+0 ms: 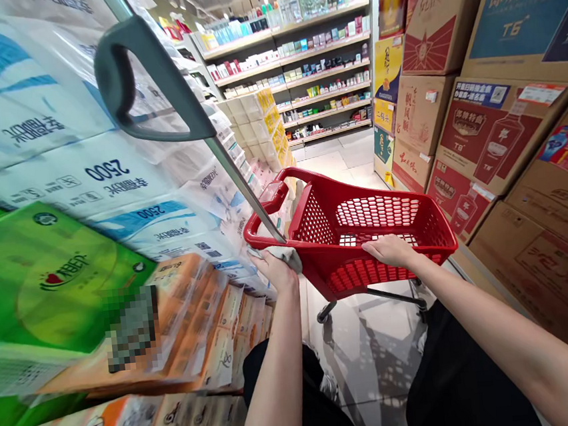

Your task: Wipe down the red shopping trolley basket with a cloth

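A red plastic shopping basket on wheels (pixel 321 263) stands in the aisle before me, its sides pierced with holes and its inside showing no goods. Its metal pole (pixel 232 168) slants up to the left and ends in a dark grey handle (pixel 193 108). My left hand (pixel 278 274) presses a light grey cloth (pixel 288 255) against the basket's rim near the foot of the pole, fingers partly hidden. My right hand (pixel 388 250) is closed over the near long rim of the basket, with the fingertips out of sight inside.
Packs of tissue paper (pixel 34 123) are piled on my left, with green packs (pixel 53 269) and orange packs (pixel 183 316) lower down. Stacked cartons (pixel 497 132) line the right side. Shelves of small boxes (pixel 293 54) stand ahead. Pale floor tiles (pixel 362 353) lie under the basket.
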`<state>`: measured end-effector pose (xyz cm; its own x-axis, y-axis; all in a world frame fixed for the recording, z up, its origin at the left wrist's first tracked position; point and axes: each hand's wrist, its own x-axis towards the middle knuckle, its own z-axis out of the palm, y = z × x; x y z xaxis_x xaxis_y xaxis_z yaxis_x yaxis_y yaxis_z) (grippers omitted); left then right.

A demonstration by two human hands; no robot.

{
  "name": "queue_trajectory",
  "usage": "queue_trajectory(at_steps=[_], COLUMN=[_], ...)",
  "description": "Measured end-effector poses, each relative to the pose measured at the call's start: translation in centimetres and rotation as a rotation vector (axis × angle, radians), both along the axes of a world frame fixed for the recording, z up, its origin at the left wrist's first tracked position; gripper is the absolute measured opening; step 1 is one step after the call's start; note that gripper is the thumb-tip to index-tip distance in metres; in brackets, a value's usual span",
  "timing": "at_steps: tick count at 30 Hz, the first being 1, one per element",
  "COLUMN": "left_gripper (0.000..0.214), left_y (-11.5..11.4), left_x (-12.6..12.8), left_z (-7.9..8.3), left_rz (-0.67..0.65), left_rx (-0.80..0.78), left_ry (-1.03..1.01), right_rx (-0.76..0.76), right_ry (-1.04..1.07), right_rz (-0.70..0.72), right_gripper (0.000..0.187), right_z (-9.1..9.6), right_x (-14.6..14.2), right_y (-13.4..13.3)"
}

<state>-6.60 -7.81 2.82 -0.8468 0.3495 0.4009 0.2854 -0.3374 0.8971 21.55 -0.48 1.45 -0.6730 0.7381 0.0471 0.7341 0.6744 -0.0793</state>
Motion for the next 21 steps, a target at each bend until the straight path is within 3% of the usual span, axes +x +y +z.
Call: queue_trajectory(at_steps=[4,11,15,18,21], left_gripper=[0.049,0.065,0.076,0.065,0.051], left_y=[-1.5,-1.5,-1.8,-2.1,-1.4], left_x=[0.5,1.5,0.3,-1.0,-2.0], left_z=[1.6,5.9,5.8,5.5,5.6], left_rz=[0.245,0.095,0.074,0.104,0.096], left_rx=[-0.166,-0.311,-0.524,-0.637,-0.649], left_ry=[0.304,0.622,0.887,1.021,1.070], right_rx=[-0.004,-0.011,-0.010,0.001,0.008], right_ry=[0.020,0.036,0.041,0.038,0.032], right_rz=[0.013,0.027,0.001,-0.017,-0.022], right_gripper=[0.064,0.065,0.065,0.066,0.066], right_z=[-0.1,-0.4,-0.4,-0.2,-0.1], right_x=[-0.4,-0.7,-0.7,-0.7,-0.7], right_y=[0.0,-0.3,-0.6,-0.8,-1.0])
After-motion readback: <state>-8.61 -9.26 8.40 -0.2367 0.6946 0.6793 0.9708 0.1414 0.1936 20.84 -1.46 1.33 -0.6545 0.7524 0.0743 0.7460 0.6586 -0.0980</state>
